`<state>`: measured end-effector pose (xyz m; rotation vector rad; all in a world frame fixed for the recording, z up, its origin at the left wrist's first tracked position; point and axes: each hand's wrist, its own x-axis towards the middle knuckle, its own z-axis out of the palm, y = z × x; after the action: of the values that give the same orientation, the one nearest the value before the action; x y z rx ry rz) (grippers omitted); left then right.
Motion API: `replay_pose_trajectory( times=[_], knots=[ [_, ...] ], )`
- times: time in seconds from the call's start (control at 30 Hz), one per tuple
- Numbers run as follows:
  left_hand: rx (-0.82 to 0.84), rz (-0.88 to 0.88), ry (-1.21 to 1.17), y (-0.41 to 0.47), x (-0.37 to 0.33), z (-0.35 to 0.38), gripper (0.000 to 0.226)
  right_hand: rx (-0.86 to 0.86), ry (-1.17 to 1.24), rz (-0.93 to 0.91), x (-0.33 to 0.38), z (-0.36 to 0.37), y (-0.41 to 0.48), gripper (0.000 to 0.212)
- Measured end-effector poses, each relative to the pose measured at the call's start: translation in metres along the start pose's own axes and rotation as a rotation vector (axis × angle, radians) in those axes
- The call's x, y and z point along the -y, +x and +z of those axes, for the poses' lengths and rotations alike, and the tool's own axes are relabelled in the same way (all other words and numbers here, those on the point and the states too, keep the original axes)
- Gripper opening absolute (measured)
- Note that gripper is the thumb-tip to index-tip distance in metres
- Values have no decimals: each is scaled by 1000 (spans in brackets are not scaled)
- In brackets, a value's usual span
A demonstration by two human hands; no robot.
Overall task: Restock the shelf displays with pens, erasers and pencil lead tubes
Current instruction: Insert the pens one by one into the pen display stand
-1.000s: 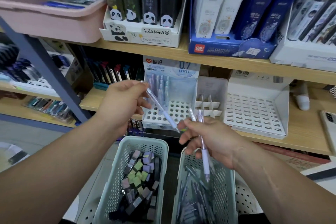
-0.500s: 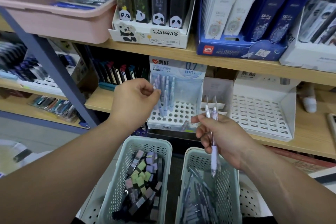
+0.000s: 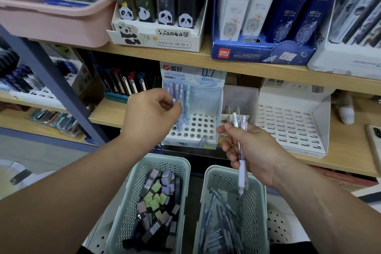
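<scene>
Since a second ago the left hand has carried its pen from mid-air over the baskets up to the pen rack at the middle of the frame. Its thumb and fingers now pinch the pen's top at the rack's left side, and the barrel stands among the pens already in the holes there. The hand's knuckles hide the rack's left edge, so I cannot tell which hole the pen enters.

The right hand, just right of centre, is curled round two clear pens. Their caps point up and their tips hang over the right basket.

That basket, at lower centre, holds a loose heap of the same pens. The left basket beside it holds small pastel-and-black packs.

A wooden shelf board runs close above the rack's backing card, which is marked 0.7 mm. To the right of the rack stand a small divided white box and then a white slotted display tray. A phone lies at the right edge.

On the upper shelf are a pink tub at upper left, a panda display box at top centre and a blue box to its right. A blue-grey shelf post slants across the left of the frame.
</scene>
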<state>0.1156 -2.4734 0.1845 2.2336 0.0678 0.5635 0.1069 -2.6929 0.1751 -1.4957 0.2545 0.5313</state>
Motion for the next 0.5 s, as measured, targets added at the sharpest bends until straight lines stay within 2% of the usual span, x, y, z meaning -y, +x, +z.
replay_pose_trajectory(
  times=[0.5],
  knots=[
    [-12, 9, 11, 3, 4, 3, 21, -9, 4, 19, 4, -2, 4, 26]
  ],
)
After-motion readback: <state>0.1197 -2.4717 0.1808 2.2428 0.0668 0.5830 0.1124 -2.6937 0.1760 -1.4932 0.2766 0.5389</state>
